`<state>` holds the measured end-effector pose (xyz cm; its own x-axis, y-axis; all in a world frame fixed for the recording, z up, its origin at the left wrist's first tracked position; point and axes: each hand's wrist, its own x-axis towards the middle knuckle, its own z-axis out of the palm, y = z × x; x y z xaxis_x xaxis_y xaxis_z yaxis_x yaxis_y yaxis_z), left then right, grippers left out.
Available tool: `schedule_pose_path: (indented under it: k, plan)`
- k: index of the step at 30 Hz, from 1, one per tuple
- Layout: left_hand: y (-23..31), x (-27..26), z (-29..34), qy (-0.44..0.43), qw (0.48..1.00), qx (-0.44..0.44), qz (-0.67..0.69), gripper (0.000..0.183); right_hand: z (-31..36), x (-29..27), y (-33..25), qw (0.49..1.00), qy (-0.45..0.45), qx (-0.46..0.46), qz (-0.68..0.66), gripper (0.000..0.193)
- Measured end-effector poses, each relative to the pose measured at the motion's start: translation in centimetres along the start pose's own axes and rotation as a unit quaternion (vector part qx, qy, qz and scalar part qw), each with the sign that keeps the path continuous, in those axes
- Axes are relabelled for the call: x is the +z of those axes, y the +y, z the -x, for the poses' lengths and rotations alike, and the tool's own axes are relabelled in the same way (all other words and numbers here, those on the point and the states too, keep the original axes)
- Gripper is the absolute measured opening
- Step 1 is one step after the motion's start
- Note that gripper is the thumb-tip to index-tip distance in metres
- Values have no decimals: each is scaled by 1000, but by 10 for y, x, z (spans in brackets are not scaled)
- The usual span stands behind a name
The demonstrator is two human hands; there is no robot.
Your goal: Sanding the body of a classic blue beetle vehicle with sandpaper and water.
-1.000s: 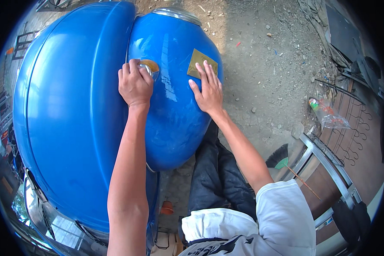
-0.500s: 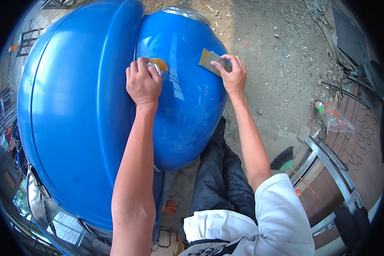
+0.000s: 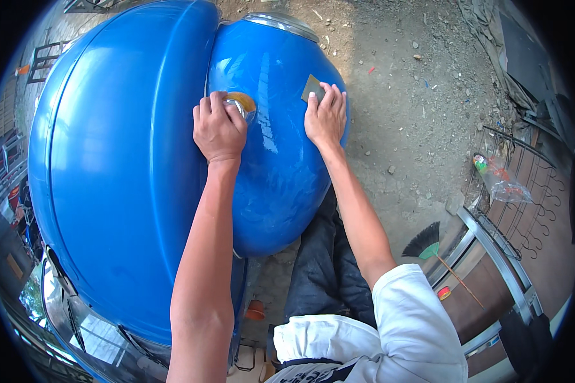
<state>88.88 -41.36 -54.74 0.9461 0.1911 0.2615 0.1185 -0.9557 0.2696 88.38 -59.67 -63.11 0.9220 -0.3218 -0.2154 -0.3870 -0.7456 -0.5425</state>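
Note:
A glossy blue car fender [image 3: 268, 185] bulges below my hands, with water-like streaks and pale smears on its paint. My right hand [image 3: 326, 116] lies over a piece of sandpaper [image 3: 311, 88] and presses it to the fender's right side; one tan-grey corner sticks out past the fingertips. Near the seam between fender and hood, my left hand [image 3: 218, 131] is closed around a clear, shiny container-like thing [image 3: 246, 112] with a rounded amber-brown part. The fingers cover most of it, so its exact kind is hidden.
The blue hood [image 3: 102, 166] fills the left side, and a round headlight rim [image 3: 281, 24] tops the fender. At right are a broom [image 3: 428, 246], a metal frame [image 3: 501, 255], a wire rack with hooks [image 3: 530, 204] and a plastic bag [image 3: 501, 179] on stony ground.
My right hand has moved left onto the fender, going from pinching the folded sandpaper at the edge to pressing it on the paint. My left hand has barely moved.

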Motion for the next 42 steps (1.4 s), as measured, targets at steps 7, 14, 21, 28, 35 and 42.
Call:
schedule_pose_path:
  k: [7,14,21,28,35,42]
  plan:
    - [-5,-1,-1,9,1000,11,-1,18,3,-10,-8,992,-116,-44,7,59]
    - [11,2,0,-7,1000,21,6,18,-43,-26,7,984,-168,64,4,60]
    - [-4,-4,4,-19,1000,19,-7,18,47,-36,23,979,-130,-158,18,58]
    - [0,0,1,-19,1000,22,-7,19,-11,-12,-8,992,-121,-21,25,59]
    - [0,-2,1,-12,999,30,7,20,33,-24,12,992,-120,-30,9,63]
    - [-4,-4,3,-27,999,22,-11,21,40,-16,4,992,-122,-29,13,62]
